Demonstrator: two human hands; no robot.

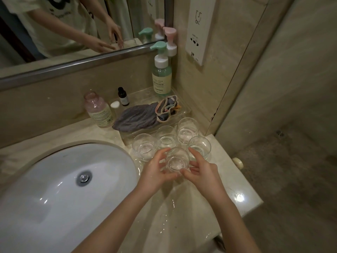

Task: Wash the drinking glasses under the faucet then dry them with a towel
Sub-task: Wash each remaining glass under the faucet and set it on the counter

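I hold one glass (176, 161) between both hands: left hand (156, 172) and right hand (201, 169) curl around its sides, above the wet counter (182, 207) beside the sink (73, 179). Thin, slippery, fragile; grip the rounded body, not the rim.

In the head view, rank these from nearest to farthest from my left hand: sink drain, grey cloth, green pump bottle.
From the left hand:
1. Grey cloth, up on the counter beyond the glasses.
2. Sink drain, out to the left in the basin.
3. Green pump bottle, farthest, by the back corner.
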